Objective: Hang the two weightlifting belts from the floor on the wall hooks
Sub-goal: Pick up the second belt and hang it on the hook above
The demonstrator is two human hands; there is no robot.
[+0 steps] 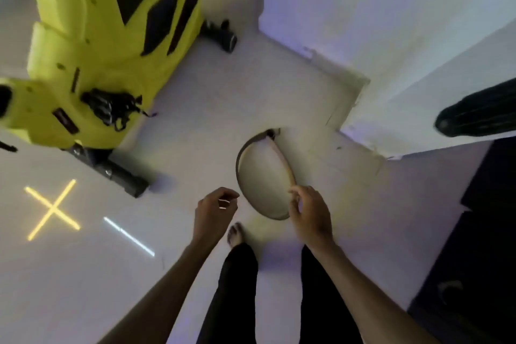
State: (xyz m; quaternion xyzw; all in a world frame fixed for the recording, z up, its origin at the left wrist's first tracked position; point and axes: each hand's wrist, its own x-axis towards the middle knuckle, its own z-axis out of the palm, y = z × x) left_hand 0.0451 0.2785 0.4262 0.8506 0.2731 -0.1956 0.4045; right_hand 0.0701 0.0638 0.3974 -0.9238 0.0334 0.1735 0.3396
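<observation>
Right hand [307, 212] half-open beside the belt [243, 159] (contact unclear) — left hand [216, 211] loosely curled, empty.

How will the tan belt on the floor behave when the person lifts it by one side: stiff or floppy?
The belt stands on its edge in an open loop, so it is probably fairly stiff and should keep its curve when lifted. Its wide band looks thick, so it may feel rather heavy. The right hand is at its near edge; a grip is not clear.
</observation>
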